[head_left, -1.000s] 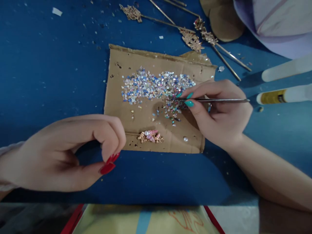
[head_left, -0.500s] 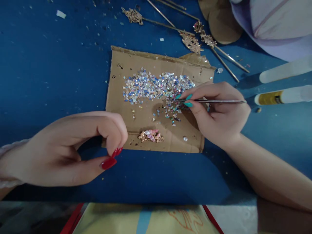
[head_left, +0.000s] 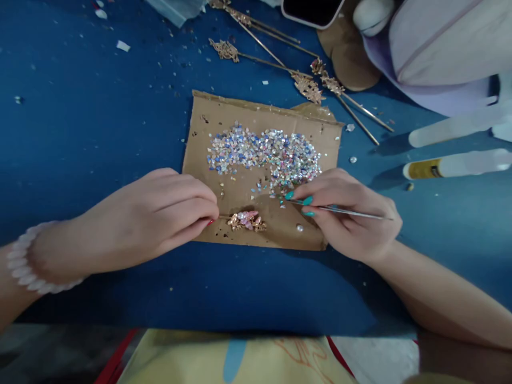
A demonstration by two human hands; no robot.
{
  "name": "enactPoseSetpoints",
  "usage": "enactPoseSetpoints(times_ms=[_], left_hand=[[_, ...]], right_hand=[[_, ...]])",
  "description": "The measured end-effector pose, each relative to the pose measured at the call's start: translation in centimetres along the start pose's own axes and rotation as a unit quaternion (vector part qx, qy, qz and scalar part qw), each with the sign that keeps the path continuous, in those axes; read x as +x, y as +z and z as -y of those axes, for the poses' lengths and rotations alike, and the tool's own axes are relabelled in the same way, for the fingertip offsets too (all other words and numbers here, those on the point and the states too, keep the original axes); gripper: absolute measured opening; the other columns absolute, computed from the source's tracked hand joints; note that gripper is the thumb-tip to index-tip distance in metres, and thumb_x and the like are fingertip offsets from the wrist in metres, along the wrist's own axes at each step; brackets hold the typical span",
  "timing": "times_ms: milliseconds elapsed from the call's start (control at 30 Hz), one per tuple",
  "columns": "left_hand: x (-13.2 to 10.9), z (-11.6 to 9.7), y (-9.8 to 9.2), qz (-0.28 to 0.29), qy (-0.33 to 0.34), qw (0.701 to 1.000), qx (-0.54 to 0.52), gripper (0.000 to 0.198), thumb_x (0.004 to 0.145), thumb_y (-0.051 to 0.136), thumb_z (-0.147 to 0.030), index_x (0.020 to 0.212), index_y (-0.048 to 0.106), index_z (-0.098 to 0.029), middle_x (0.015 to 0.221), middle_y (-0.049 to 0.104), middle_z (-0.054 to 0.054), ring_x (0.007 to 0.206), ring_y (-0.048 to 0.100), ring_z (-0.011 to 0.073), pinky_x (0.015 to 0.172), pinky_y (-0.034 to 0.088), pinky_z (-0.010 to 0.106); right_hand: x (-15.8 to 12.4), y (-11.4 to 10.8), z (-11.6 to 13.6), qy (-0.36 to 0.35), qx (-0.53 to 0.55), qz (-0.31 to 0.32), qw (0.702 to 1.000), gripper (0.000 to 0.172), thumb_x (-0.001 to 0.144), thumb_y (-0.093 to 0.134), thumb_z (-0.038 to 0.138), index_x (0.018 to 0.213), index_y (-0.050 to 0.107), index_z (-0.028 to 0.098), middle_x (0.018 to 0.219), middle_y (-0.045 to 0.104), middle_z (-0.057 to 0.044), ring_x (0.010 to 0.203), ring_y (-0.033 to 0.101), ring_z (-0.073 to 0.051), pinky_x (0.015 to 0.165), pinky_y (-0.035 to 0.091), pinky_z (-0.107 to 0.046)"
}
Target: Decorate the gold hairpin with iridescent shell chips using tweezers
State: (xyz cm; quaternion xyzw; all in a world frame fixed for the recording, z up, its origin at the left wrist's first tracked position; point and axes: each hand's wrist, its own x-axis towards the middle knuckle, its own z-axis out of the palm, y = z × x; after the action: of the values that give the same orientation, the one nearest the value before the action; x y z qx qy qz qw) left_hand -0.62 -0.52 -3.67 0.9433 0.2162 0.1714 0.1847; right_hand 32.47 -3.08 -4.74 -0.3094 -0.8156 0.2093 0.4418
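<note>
On a piece of brown cardboard [head_left: 296,234] lies a gold hair stick [head_left: 247,220] whose ornament carries a pearl and pink petals. Its thin stem runs left into the pinched fingers of my left hand [head_left: 176,213], which has red nails. My right hand [head_left: 348,213], with turquoise nails, is closed around metal tweezers [head_left: 344,210]. The tweezers' tips point left, just below a heap of small glittering rhinestones [head_left: 264,152]; whether they grip a stone I cannot tell. A loose pearl [head_left: 300,228] rests on the cardboard under my right hand.
Several gold hair sticks [head_left: 307,88] lie crossed behind the cardboard. To the right are a glue tube with a yellow label [head_left: 424,169] and a whitish tube [head_left: 432,133]. A phone [head_left: 314,10] is at the top edge. Scraps dot the blue table [head_left: 100,133].
My left hand has moved right and turned over, and its fingers now pinch the hair stick's stem. My right hand has drawn the tweezers down from the rhinestone heap. The view has shifted slightly.
</note>
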Motion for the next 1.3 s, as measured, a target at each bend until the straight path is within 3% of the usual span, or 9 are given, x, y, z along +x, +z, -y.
enactPoseSetpoints(times_ms=[667,1033,1300], left_hand=[[0.2,0.2,0.1,-0.012,-0.001,1.000,-0.010,0.016,0.110,0.054,-0.018,0.106,0.068,-0.024,0.101,0.079,0.000,0.090,0.076,0.0163,0.082,0.056,0.030],[0.0,0.2,0.2,0.005,-0.024,1.000,-0.017,0.022,0.110,0.052,-0.021,0.102,0.072,-0.026,0.100,0.081,-0.001,0.089,0.076,0.0161,0.080,0.058,0.031],[0.1,0.2,0.2,0.001,0.001,1.000,-0.008,0.017,0.109,0.052,-0.018,0.104,0.068,-0.024,0.100,0.078,-0.001,0.086,0.074,0.0168,0.078,0.055,0.032]], right_hand=[[-0.4,0.1,0.1,-0.041,-0.034,0.051,0.997,0.009,0.099,0.073,0.014,0.102,0.069,0.023,0.089,0.085,-0.005,0.077,0.081,-0.019,0.074,0.064,-0.036],[-0.5,0.2,0.3,-0.023,-0.015,0.040,0.999,0.013,0.097,0.074,0.012,0.103,0.072,0.024,0.090,0.086,-0.005,0.079,0.082,-0.021,0.075,0.066,-0.038],[-0.4,0.7,1.0,-0.006,0.004,0.030,1.000,0.013,0.098,0.072,0.010,0.101,0.071,0.023,0.089,0.086,-0.005,0.079,0.083,-0.021,0.073,0.067,-0.038]])
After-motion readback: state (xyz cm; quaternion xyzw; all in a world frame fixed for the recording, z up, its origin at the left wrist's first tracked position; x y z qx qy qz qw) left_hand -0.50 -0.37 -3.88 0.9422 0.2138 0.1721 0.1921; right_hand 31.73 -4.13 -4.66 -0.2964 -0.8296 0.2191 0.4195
